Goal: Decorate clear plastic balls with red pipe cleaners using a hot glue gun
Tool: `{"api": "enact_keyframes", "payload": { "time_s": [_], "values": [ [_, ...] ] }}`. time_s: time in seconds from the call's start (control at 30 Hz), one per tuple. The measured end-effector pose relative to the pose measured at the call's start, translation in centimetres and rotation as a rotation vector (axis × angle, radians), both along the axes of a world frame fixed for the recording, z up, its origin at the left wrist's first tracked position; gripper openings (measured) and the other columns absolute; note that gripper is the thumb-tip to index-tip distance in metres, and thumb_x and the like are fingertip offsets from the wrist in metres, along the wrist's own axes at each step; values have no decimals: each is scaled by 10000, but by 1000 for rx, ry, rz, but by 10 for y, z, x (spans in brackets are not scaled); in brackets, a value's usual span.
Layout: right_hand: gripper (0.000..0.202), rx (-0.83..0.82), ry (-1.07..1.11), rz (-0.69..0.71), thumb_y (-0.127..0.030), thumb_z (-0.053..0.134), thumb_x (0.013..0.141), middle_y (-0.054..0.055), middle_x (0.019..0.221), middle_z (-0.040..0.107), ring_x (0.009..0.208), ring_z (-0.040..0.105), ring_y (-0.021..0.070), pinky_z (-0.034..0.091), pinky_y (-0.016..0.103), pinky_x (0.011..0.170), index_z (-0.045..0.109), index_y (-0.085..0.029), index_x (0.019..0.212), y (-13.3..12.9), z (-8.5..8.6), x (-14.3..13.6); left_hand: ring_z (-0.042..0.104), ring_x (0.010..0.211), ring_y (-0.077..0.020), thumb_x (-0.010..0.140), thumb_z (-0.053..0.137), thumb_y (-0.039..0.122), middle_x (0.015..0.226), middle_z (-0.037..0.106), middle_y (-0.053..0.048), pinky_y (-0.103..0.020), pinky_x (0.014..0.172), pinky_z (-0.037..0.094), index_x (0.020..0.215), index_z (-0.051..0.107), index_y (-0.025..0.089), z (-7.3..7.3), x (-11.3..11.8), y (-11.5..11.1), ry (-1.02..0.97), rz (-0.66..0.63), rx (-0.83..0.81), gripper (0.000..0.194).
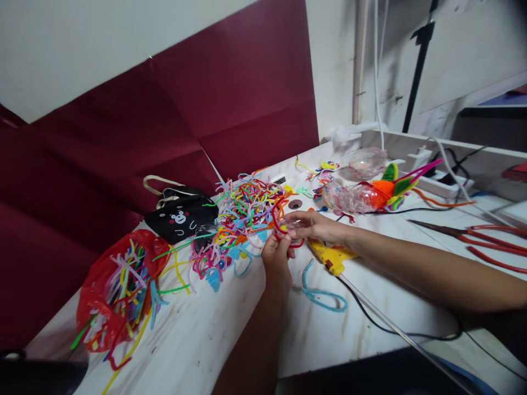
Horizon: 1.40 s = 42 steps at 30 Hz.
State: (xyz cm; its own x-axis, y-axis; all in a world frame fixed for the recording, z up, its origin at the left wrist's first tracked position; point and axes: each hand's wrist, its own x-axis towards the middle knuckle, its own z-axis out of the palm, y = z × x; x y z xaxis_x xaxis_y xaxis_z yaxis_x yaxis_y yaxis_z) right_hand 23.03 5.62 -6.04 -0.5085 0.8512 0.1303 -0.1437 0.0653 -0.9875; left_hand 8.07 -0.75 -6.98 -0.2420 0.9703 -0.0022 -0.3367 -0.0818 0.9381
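Observation:
My left hand (278,257) is closed on a bent red pipe cleaner (276,211), one end of which sticks up. Against it, my right hand (312,224) pinches the same work from the other side. Something clear with a yellow spot shows between the fingers, too small to make out. Just below my right wrist lies a yellow glue gun (331,257) with a long clear glue stick (382,315) out of its back. A looped light-blue pipe cleaner (325,302) rests on the white table (230,340) nearby.
Behind my hands is a heap of colourful pipe cleaners (251,206). Leftward are a black pouch (181,216) and a red bag (93,285) of pipe cleaners. Rightward lie a clear plastic bottle (349,196) with decorations, red-handled scissors (465,233) and a power strip (447,184).

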Motion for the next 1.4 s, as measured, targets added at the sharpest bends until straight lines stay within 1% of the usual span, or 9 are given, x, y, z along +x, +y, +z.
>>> {"api": "enact_keyframes", "payload": {
  "time_s": [0.27, 0.43, 0.57, 0.67, 0.83, 0.93, 1.1, 1.27, 1.4],
  "values": [
    [542, -63, 41, -13, -319, 910, 670, 60, 1093, 813, 1028, 766, 263, 613, 412, 972, 747, -204, 1174, -1, -4, 3, 484, 481, -74, 684, 833, 385, 619, 569, 56, -224, 508, 352, 765, 589, 191, -2, 1, 0, -41, -43, -40, 322],
    [441, -112, 70, -47, -242, 853, 671, 49, 1072, 819, 1047, 773, 279, 628, 423, 985, 760, -232, 1102, -3, -4, 0, 526, 478, -104, 753, 747, 444, 633, 624, 20, -252, 505, 395, 793, 607, 191, 5, 2, -1, -155, -69, -90, 292],
    [464, -175, 71, -76, -190, 807, 647, 54, 1069, 821, 1027, 780, 265, 624, 391, 979, 750, -220, 1106, -5, -2, -1, 547, 468, -118, 755, 744, 447, 621, 653, 10, -261, 520, 414, 799, 606, 195, 10, 3, -3, -189, -101, -120, 291],
    [481, -225, 96, -90, -178, 787, 633, 56, 1022, 817, 963, 787, 252, 638, 374, 913, 735, -211, 1111, -6, -1, -2, 566, 472, -125, 765, 736, 452, 633, 678, -4, -265, 533, 417, 793, 601, 195, 10, 4, -4, -202, -127, -132, 291],
    [428, -274, 117, -92, -167, 767, 634, 46, 904, 800, 775, 767, 212, 639, 326, 724, 719, -205, 1058, -8, 0, -2, 595, 493, -134, 788, 740, 455, 679, 711, -34, -268, 547, 412, 817, 632, 173, 7, 2, -3, -186, -168, -151, 303],
    [412, -279, 121, -98, -153, 741, 641, 44, 918, 811, 760, 768, 200, 616, 280, 659, 716, -212, 1048, -9, 4, -2, 626, 526, -140, 775, 773, 450, 715, 729, -44, -259, 543, 409, 854, 658, 158, 7, 0, -3, -187, -192, -139, 324],
    [414, -294, 112, -105, -148, 764, 641, 25, 882, 803, 850, 796, 206, 629, 266, 748, 689, -224, 1041, -8, 12, 0, 641, 540, -142, 771, 810, 413, 690, 711, -15, -247, 536, 409, 894, 645, 169, 9, 1, -5, -208, -202, -106, 320],
    [440, -283, 101, -93, -118, 777, 592, 3, 861, 772, 757, 763, 185, 600, 249, 649, 678, -231, 1005, -5, 23, 2, 596, 507, -122, 757, 835, 356, 666, 678, 16, -245, 538, 420, 901, 625, 179, 15, 5, -9, -243, -175, -79, 309],
    [446, -228, 151, -66, -102, 765, 582, -11, 824, 730, 700, 726, 163, 595, 263, 642, 666, -220, 1000, 0, 33, 1, 598, 525, -112, 779, 836, 374, 769, 725, -11, -237, 527, 400, 923, 632, 177, 24, 7, -8, -226, -175, -53, 319]
  ]
}}
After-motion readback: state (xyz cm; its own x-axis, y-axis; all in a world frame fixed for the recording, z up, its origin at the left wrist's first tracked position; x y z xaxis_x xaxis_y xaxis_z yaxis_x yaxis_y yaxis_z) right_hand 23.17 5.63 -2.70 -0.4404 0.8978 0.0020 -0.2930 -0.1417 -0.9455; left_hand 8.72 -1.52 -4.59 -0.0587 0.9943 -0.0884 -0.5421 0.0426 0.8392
